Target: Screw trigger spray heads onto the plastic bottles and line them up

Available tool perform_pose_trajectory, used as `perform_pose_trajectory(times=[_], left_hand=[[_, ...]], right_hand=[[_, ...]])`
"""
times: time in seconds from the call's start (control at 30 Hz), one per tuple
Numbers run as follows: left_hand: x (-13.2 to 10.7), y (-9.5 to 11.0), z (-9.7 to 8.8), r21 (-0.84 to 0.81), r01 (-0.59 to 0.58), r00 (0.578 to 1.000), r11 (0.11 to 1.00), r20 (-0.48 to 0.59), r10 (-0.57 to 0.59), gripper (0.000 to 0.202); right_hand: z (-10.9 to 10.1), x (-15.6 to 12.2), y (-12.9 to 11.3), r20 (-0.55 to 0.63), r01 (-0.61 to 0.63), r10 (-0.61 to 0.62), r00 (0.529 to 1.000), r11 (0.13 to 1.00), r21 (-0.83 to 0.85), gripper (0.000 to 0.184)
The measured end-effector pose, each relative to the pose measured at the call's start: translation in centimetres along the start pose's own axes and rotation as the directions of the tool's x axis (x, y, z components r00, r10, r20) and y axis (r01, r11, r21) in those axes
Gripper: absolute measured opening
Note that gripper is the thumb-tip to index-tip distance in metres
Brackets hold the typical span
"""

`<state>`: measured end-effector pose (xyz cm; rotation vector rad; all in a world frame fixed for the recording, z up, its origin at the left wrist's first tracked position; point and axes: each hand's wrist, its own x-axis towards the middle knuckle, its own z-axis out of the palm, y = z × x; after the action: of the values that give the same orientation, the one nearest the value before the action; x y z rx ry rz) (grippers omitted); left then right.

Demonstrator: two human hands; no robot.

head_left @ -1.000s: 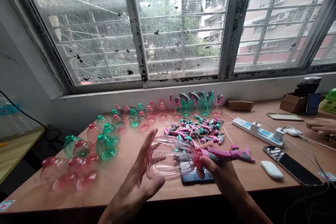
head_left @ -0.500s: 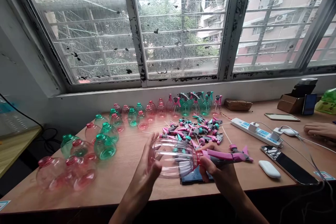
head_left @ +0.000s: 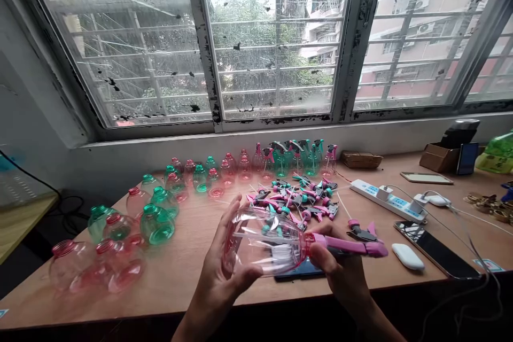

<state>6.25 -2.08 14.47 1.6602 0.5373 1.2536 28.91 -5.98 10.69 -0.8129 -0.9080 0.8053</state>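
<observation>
A clear pink plastic bottle (head_left: 262, 243) lies sideways in front of me, above the table. My left hand (head_left: 216, 272) cups its round base, thumb below and fingers behind. At the neck, my right hand (head_left: 344, 272) is closed round the collar of a pink and grey trigger spray head (head_left: 352, 246). The spray head sits on the bottle's mouth and points right. Behind the bottle lies a heap of loose pink, green and grey spray heads (head_left: 296, 197) with thin tubes. One loose spray head (head_left: 360, 231) lies just beyond my right hand.
Pink and green open bottles (head_left: 158, 223) stand along the left. Bottles with spray heads (head_left: 296, 160) line the wall. To the right are a power strip (head_left: 388, 200), a phone (head_left: 436, 248), a white earbud case (head_left: 407, 256) and cables. A dark flat object (head_left: 298, 272) lies under the bottle.
The bottle and spray head have shifted slightly and turned about their length in my hands. My left thumb has moved along the bottle. Another person's hand at the right edge has gone from view.
</observation>
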Motion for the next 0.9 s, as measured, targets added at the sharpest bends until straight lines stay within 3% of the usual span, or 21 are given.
perform_pose_trajectory(times=[0.07,0.17,0.23,0.4,0.53,0.6,0.73,0.8,0.9], left_hand=[[0.1,-0.1,-0.1,0.097,-0.081,0.997,0.992,0.008,0.081,0.095],[-0.1,0.0,-0.8,0.223,-0.16,0.983,0.962,0.121,0.135,0.101],[-0.4,0.2,-1.1,0.229,-0.121,0.984,0.966,0.156,0.087,0.105],[-0.8,0.7,-1.0,0.159,0.006,0.996,0.987,0.083,-0.02,0.104],[-0.7,0.7,-1.2,0.364,-0.137,0.983,0.921,0.161,0.083,0.098],[-0.8,0.4,-1.2,0.4,-0.195,0.973,0.895,0.191,0.126,0.1],[-0.7,-0.2,-0.5,0.24,-0.109,0.991,0.965,0.107,0.085,0.117],[-0.4,-0.3,0.0,0.206,-0.052,0.998,0.977,0.05,0.043,0.109],[-0.2,-0.4,0.6,0.277,-0.108,0.994,0.955,0.052,0.098,0.098]], right_hand=[[0.0,0.0,0.1,0.007,-0.07,0.07,0.998,0.996,0.047,0.02],[-0.1,0.2,0.2,0.046,-0.164,0.16,0.986,0.981,0.107,0.028],[-0.1,0.2,0.2,0.039,-0.149,0.146,0.989,0.984,0.096,0.031],[0.2,-0.1,0.0,0.005,-0.072,0.072,0.997,0.997,0.027,0.031],[0.2,0.1,-0.4,0.08,-0.191,0.182,0.98,0.975,0.118,0.036],[0.1,0.2,-0.6,0.096,-0.194,0.181,0.979,0.971,0.139,0.036],[-0.2,0.0,-0.8,0.025,-0.062,0.061,0.998,0.997,0.044,0.028],[-0.3,0.0,-0.8,-0.001,-0.012,0.012,1.0,1.0,-0.002,0.025],[-0.5,0.3,-0.8,0.021,-0.097,0.096,0.995,0.993,0.064,0.029]])
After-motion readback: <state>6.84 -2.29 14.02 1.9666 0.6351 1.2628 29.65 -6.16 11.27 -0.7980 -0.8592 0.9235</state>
